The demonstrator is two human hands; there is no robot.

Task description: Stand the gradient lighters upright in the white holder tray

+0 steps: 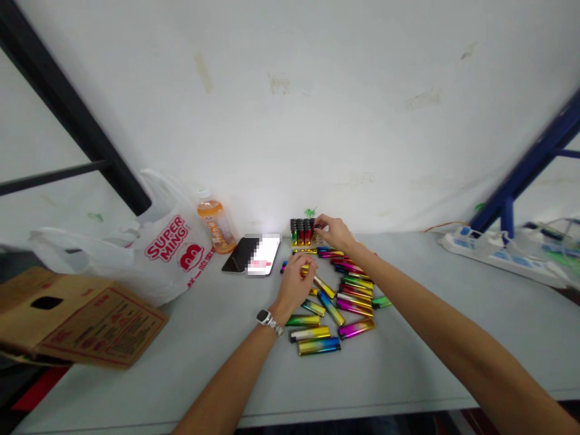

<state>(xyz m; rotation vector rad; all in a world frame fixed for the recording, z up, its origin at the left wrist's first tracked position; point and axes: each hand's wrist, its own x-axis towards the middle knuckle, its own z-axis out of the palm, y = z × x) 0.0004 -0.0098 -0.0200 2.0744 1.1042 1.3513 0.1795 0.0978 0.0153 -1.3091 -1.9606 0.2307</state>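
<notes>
Several shiny multicoloured lighters (pixel 356 328) lie loose on the grey table. Near the wall, more lighters (pixel 301 233) stand upright in rows, dark tops up, in a low holder. My right hand (pixel 334 232) is at the right end of these rows, its fingers closed around a dark-topped lighter that is mostly hidden. Over the loose lighters is my left hand (pixel 296 278), fingers curled together on a yellow lighter, only part of which shows. A watch (pixel 270 322) is on my left wrist.
A phone or tablet (pixel 251 255) lies left of the rows, beside an orange drink bottle (pixel 216 222). Farther left are a white plastic bag (pixel 158 260) and a cardboard box (pixel 86 317). White power strips (pixel 498 257) lie at the right, near a blue metal frame (pixel 521 175).
</notes>
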